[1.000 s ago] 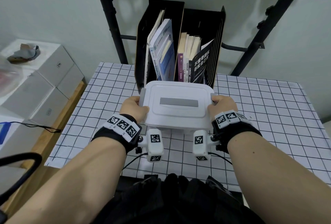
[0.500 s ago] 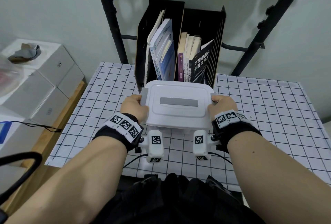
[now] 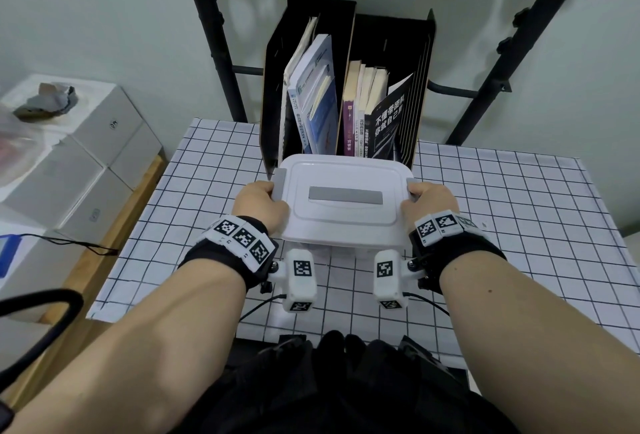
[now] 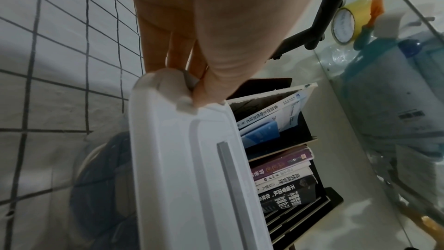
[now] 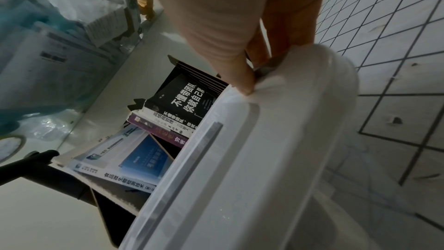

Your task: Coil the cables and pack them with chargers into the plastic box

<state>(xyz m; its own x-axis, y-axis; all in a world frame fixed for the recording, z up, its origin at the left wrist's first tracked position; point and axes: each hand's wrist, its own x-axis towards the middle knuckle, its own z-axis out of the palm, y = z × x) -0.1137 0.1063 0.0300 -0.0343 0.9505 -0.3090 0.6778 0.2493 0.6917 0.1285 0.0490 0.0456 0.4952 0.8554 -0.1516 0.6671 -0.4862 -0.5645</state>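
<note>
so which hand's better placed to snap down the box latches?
Neither, probably both: left hand and right hand each grip a grey side latch of the lidded plastic box.

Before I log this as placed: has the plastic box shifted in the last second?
No. The plastic box keeps its place against the black file rack, both hands gripping its side latches.

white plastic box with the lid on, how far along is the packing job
Done, apparently: the lid sits on the white plastic box, and dark coiled shapes show through its translucent wall in the left wrist view. In hand: the left hand and right hand grip its side latches. Left: no loose cables or chargers show on the checked tablecloth.
</note>
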